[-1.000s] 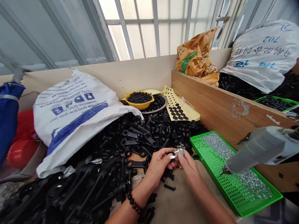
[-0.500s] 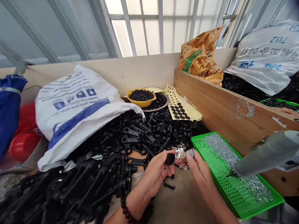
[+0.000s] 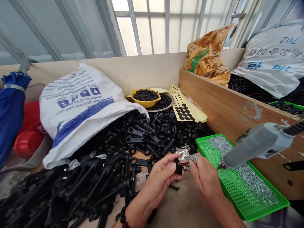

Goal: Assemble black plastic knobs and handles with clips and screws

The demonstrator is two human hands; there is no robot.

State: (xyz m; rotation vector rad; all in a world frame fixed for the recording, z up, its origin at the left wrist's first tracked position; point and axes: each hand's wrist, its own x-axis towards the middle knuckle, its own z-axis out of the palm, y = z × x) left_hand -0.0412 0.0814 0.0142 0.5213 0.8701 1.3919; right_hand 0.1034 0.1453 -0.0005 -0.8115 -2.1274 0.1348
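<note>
Plainly, through the head camera, I had both hands close together above the desk (image 3: 182, 207). My left hand (image 3: 159, 177) had its grip closed on a round black disc (image 3: 178, 167), pinched between thumb and fingers and turned edge-up. My right hand (image 3: 207, 178) was closed too, its fingertips pinching a thin metal strip (image 3: 184, 164) that reached across to the disc; whether the strip had entered it, I couldn't tell. Just beyond them lay a small heap of shiny metal pieces (image 3: 183, 152), and a short black rod (image 3: 174, 187) lay beneath, near the left hand. To the right stood a green tray (image 3: 235, 187) of small silvery hardware, with a grey power tool (image 3: 251, 148) hanging over it. Black plastic parts (image 3: 136, 139) covered much of the desk's left side, partly under a white sack (image 3: 79, 107).
</note>
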